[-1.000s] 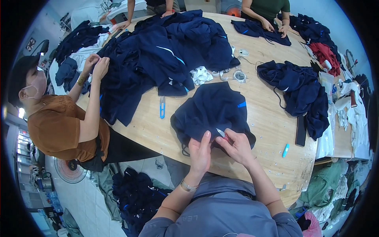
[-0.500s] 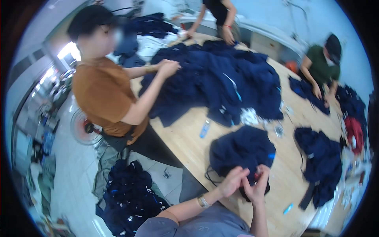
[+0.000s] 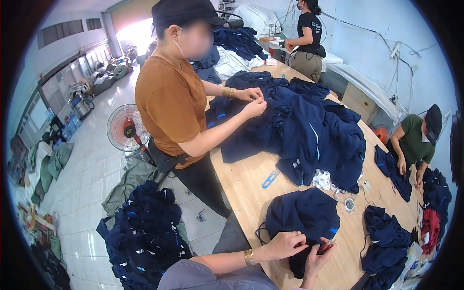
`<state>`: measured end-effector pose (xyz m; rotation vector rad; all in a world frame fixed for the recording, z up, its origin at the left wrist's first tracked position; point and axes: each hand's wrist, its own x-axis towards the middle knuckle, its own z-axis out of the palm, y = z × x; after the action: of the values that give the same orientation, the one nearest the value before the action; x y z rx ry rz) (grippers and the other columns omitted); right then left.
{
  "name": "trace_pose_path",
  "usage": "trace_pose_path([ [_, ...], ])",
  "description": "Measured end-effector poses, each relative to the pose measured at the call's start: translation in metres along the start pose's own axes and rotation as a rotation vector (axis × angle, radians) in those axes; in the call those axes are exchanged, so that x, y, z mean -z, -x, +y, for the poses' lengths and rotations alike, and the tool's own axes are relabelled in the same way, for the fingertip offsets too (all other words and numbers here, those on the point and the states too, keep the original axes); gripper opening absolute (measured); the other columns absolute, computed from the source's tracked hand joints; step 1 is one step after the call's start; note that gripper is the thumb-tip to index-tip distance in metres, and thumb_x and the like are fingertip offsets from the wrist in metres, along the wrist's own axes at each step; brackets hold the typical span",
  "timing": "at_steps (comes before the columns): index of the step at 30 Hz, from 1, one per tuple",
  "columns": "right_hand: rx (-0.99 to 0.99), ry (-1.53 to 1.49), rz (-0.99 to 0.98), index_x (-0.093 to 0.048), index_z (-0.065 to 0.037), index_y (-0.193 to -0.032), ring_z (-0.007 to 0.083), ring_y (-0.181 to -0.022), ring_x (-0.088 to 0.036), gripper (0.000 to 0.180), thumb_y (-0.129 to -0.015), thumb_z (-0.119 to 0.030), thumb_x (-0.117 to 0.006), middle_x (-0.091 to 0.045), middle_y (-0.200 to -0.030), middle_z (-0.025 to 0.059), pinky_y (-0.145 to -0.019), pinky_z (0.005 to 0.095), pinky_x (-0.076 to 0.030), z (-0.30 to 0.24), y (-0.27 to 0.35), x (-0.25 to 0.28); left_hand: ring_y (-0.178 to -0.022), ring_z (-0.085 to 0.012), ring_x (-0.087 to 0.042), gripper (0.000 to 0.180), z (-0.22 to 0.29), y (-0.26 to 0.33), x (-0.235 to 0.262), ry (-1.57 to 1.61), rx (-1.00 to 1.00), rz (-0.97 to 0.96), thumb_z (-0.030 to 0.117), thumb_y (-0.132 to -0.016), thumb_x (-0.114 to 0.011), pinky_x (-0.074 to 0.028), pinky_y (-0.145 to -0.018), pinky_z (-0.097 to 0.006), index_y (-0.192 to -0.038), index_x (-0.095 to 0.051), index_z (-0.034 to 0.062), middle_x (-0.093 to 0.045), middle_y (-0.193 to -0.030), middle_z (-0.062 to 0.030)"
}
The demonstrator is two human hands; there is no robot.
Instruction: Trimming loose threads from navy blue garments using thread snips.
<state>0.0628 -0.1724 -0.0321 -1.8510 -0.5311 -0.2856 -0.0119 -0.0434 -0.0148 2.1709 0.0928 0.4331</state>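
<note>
A bunched navy garment (image 3: 302,212) lies on the table in front of me, with a black cord looping out at its left and a small bright blue tab at its right. Over its near part, my left hand (image 3: 284,245) is closed, fingertips pinched against the dark cloth. Just to the right, my right hand (image 3: 316,261) is wrapped round small red-handled thread snips (image 3: 326,247), whose tip points up beside the blue tab. The two hands are close together but apart.
Beyond lie blue snips (image 3: 270,179), white scraps (image 3: 321,179) and a big navy garment pile (image 3: 309,130) on the wooden table (image 3: 241,193). A co-worker in brown (image 3: 169,101) stands at the left, near a fan (image 3: 126,128) and a floor heap (image 3: 145,237). More navy garments (image 3: 385,239) lie right.
My hands have drawn apart, and the red snips now show clearly in my right hand. The view has shifted, and the co-worker at the back has turned away from the table.
</note>
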Motion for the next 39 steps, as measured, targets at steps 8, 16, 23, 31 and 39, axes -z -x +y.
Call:
trace_pose_path([
  [8, -0.200, -0.145, -0.277, -0.045, -0.002, -0.093, 0.0114, -0.074, -0.045, 0.019, -0.077, 0.007, -0.052, -0.051, -0.084, 0.0055, -0.068, 0.0228, -0.038, -0.030, -0.004, 0.031, -0.096, -0.0296, -0.058, 0.036, -0.020, -0.008, 0.009, -0.005, -0.137, 0.136, 0.010, -0.074, -0.067, -0.045, -0.086, -0.036, -0.108, -0.059, 0.0019, -0.059, -0.104, -0.0150],
  [16, -0.547, -0.774, -0.408, -0.041, -0.003, -0.115, 0.0077, -0.085, -0.043, 0.040, -0.081, -0.004, -0.062, -0.040, -0.094, -0.0014, -0.077, 0.0211, -0.037, -0.025, -0.037, 0.026, -0.053, -0.0160, -0.052, 0.041, -0.024, -0.056, 0.050, 0.331, 0.071, -0.015, 0.034, -0.086, -0.057, -0.040, -0.052, -0.032, -0.063, -0.053, -0.0005, -0.052, -0.058, -0.0138],
  [23, -0.545, -0.880, -0.176, -0.034, -0.014, -0.075, 0.0030, -0.067, -0.035, 0.028, -0.084, -0.003, -0.059, -0.040, -0.072, -0.0057, -0.061, 0.0178, -0.029, -0.015, -0.045, 0.019, -0.051, -0.0117, -0.058, 0.048, 0.003, -0.036, 0.054, 0.727, 0.528, -0.405, 0.042, -0.094, -0.042, -0.041, -0.040, -0.020, -0.075, -0.060, 0.0010, -0.059, -0.062, -0.0054],
  [31, -0.409, -0.720, -0.310, -0.036, -0.009, -0.076, 0.0032, -0.067, -0.037, 0.025, -0.085, -0.004, -0.059, -0.041, -0.071, -0.0043, -0.061, 0.0175, -0.033, -0.032, -0.031, 0.017, -0.082, -0.0092, -0.061, 0.031, -0.003, -0.009, 0.014, 1.545, 0.723, -0.104, 0.038, -0.092, -0.049, -0.045, -0.054, -0.020, -0.101, -0.058, 0.0094, -0.063, -0.090, -0.0017],
  [39, -0.261, -0.298, 0.046, -0.044, -0.004, -0.077, 0.0080, -0.054, -0.039, 0.021, -0.084, -0.010, -0.062, -0.043, -0.061, 0.0005, -0.050, 0.0244, -0.033, -0.027, -0.020, 0.011, -0.100, -0.0211, -0.059, 0.030, 0.004, -0.021, 0.018, 1.696, 0.614, -0.076, 0.030, -0.096, -0.041, -0.055, -0.080, -0.038, -0.116, -0.050, 0.0087, -0.059, -0.112, -0.0101],
])
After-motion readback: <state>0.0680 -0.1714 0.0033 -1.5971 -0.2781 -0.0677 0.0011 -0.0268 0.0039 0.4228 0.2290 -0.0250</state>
